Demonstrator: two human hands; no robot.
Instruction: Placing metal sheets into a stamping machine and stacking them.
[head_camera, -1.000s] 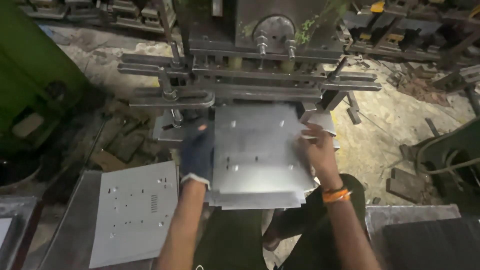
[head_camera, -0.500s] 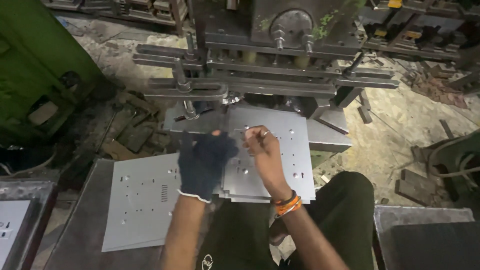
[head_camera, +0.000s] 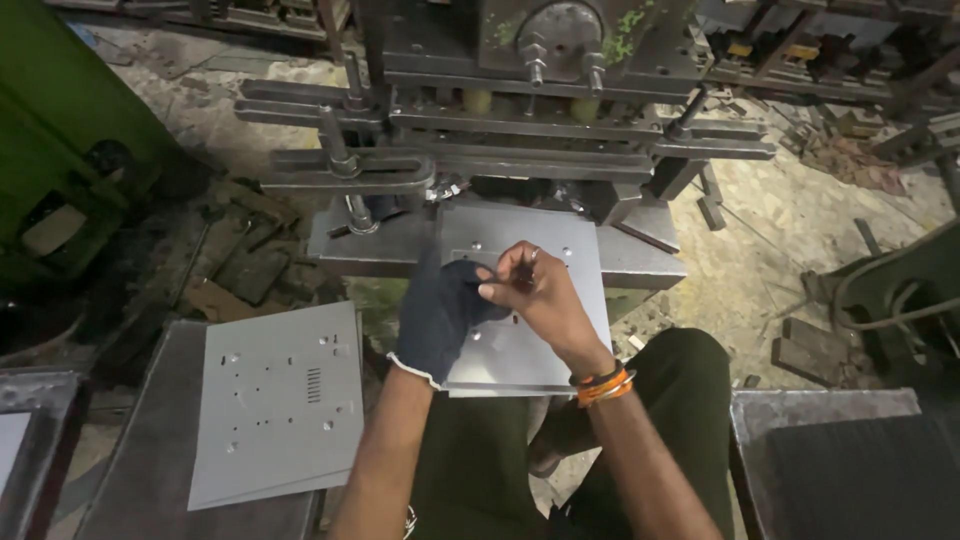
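Now the bare right hand (head_camera: 535, 290) has crossed over, pinching the gloved left hand (head_camera: 445, 310).

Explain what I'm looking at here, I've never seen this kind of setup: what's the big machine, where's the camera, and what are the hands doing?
The single view comes from a camera on the person's head, looking down. Ahead stands a heavy grey steel press machine. On its bed lies a flat grey punched metal sheet. The left hand, in a dark blue glove, rests over that sheet. The bare right hand, with orange bangles at the wrist, pinches at the glove's fingers. Neither hand has a grip on the sheet. To the left, a second punched grey sheet lies on a low metal table.
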